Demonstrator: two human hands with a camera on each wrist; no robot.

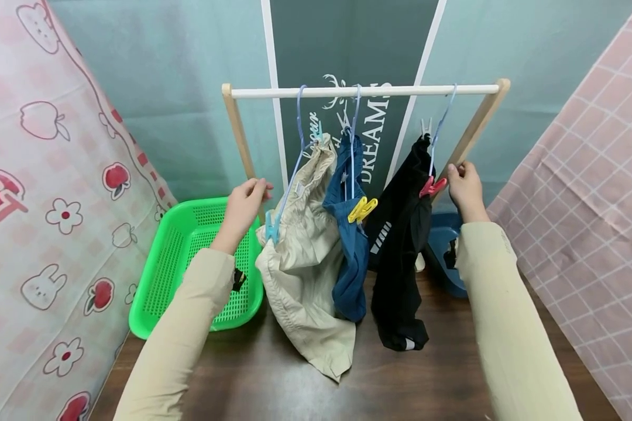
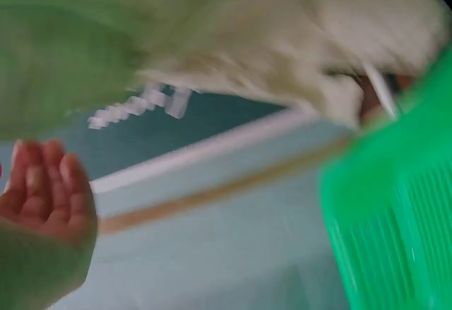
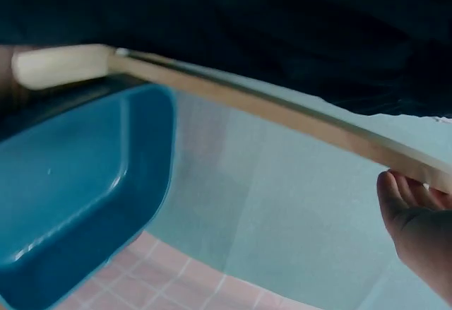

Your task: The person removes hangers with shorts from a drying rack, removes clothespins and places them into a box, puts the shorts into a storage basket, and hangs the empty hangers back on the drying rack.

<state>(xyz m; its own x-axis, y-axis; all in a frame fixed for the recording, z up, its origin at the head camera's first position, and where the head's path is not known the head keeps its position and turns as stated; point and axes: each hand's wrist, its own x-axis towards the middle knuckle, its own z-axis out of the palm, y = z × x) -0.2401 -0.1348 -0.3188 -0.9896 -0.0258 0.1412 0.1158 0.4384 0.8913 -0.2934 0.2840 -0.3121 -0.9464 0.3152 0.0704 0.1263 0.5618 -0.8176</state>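
Observation:
A drying rack (image 1: 363,92) with a white rail and wooden posts carries three blue hangers. Beige trousers (image 1: 311,245) hang from blue clips, a blue garment (image 1: 347,234) from a yellow clip (image 1: 362,209) and a pale one, and a black garment (image 1: 400,257) from a red clip (image 1: 433,186) and a clear one. My left hand (image 1: 242,210) is beside the left post, its fingers loosely bent and holding nothing in the left wrist view (image 2: 53,204). With thumb and fingers, my right hand (image 1: 466,190) grips the right wooden post (image 3: 282,116).
A green basket (image 1: 163,263) stands at the left, with a small dark item inside. Behind the right post is a blue basin (image 1: 453,280), also holding something dark. Patterned cloths hang at both sides, and a teal cloth (image 1: 179,117) hangs behind the rack.

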